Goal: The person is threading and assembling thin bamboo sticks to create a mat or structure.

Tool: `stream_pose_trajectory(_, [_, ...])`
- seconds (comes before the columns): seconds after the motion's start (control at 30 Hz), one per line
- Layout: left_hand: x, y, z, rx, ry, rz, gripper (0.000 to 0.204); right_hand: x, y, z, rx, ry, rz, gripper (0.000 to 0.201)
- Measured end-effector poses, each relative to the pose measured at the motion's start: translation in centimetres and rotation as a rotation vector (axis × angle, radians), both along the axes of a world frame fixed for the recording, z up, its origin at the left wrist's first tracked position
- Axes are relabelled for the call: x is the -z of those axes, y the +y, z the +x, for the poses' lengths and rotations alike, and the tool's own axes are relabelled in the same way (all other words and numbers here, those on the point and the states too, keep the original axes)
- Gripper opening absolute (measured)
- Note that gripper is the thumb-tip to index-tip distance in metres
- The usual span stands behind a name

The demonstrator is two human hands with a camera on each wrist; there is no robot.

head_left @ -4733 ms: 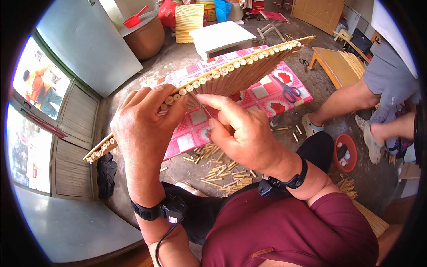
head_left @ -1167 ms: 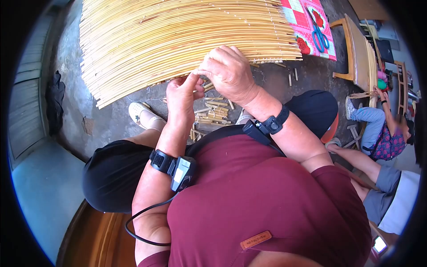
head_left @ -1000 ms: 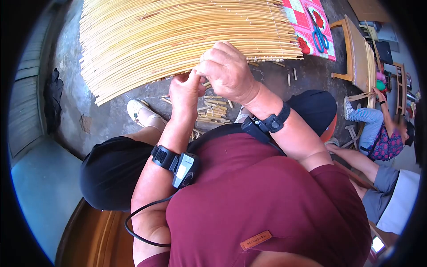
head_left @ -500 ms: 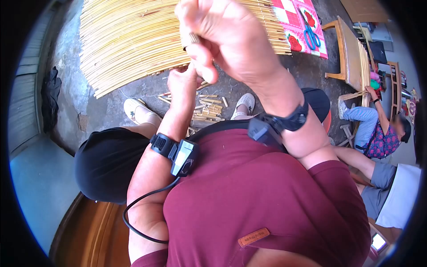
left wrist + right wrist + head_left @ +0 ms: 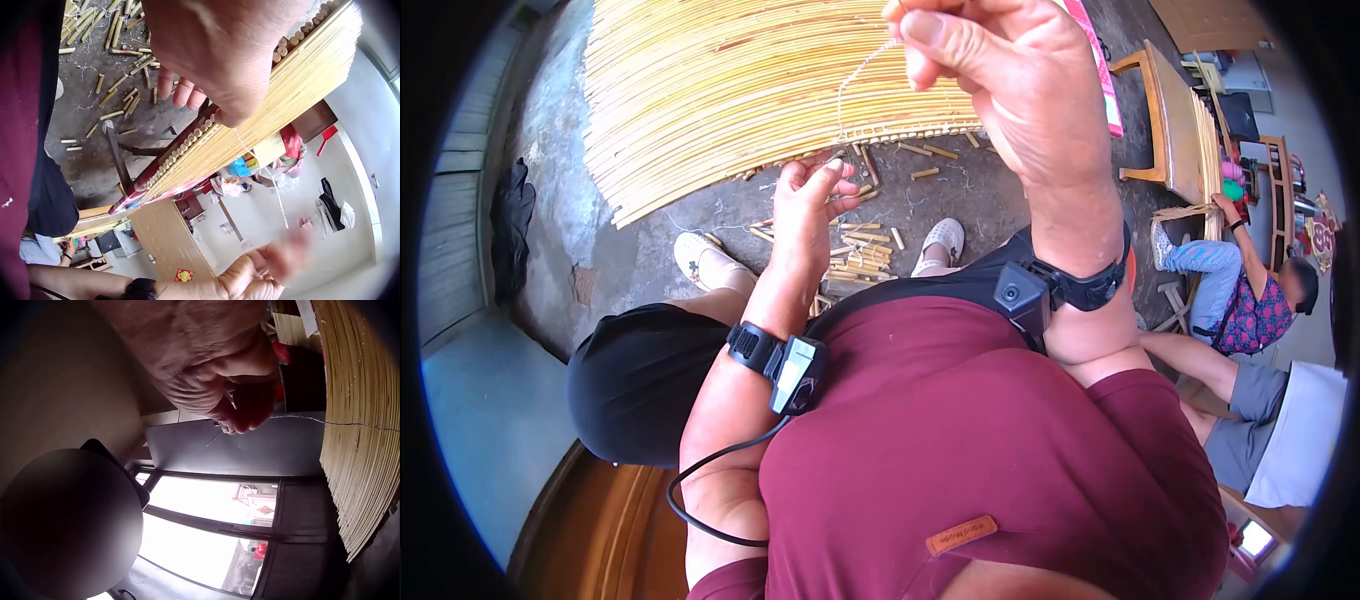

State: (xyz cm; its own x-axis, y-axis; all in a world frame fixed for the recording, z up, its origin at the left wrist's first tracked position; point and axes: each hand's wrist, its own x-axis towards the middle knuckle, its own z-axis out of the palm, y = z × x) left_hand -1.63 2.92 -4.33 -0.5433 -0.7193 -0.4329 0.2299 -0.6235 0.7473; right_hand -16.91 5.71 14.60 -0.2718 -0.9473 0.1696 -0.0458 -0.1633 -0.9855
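A wide mat of pale reed sticks (image 5: 730, 90) slopes before me, its rod ends lined up along the near edge. At that edge my left hand (image 5: 800, 215) pinches the mat, thumb tip right where a pale twisted thread (image 5: 855, 80) comes out; its other fingers curl loosely below. Raised up and to the right, my right hand (image 5: 1040, 90) pinches the far end of the thread between thumb and fingers. In the right wrist view the thread (image 5: 300, 417) runs from the mat to the curled fingers, where a thin needle-like line (image 5: 214, 439) sticks out.
Cut reed pieces (image 5: 865, 250) litter the floor below the mat. Under it shows a pink-patterned cloth (image 5: 1114, 112). To the right stand a wooden bench (image 5: 1165, 115), a seated person (image 5: 1255, 305) holding sticks, and another person's legs (image 5: 1230, 400).
Both hands were together at the mat's edge; my right hand has swung up and right, drawing the thread out. My left hand stays at the edge. Earlier the mat appeared edge-on.
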Motion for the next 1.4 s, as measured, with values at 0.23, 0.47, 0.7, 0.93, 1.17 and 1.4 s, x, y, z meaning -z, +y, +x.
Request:
stream_pose_trajectory(0.23, [0.5, -0.9, -0.8, 0.009, 0.019, 0.136, 0.049, 0.8, 0.3, 0.7, -0.237, -0.296, 0.150, 0.011])
stream_pose_trajectory(0.47, [0.5, -1.6, -1.7, 0.056, -0.113, 0.229, 0.044, 0.8, 0.8, 0.1, -0.254, -0.361, 0.079, 0.017])
stream_pose_trajectory(0.7, [-1.3, -2.4, -0.5, 0.431, -0.093, 0.166, 0.040, 4.2, 1.3, -1.0, -0.185, -0.121, 0.106, 0.013])
stream_pose_trajectory(0.93, [0.5, -2.6, 0.6, 0.119, 0.038, 0.279, 0.049, 6.1, 0.8, -1.6, 0.113, 0.446, 0.182, 0.008])
stream_pose_trajectory(1.17, [1.4, -2.9, 0.2, -0.096, -0.009, 0.184, 0.040, 9.1, 0.4, -0.9, 0.034, 1.014, 0.266, 0.011])
stream_pose_trajectory(1.4, [1.2, -2.6, 0.1, -0.099, -0.069, 0.120, 0.030, 9.0, -0.3, 0.2, -0.044, 1.084, 0.425, 0.011])
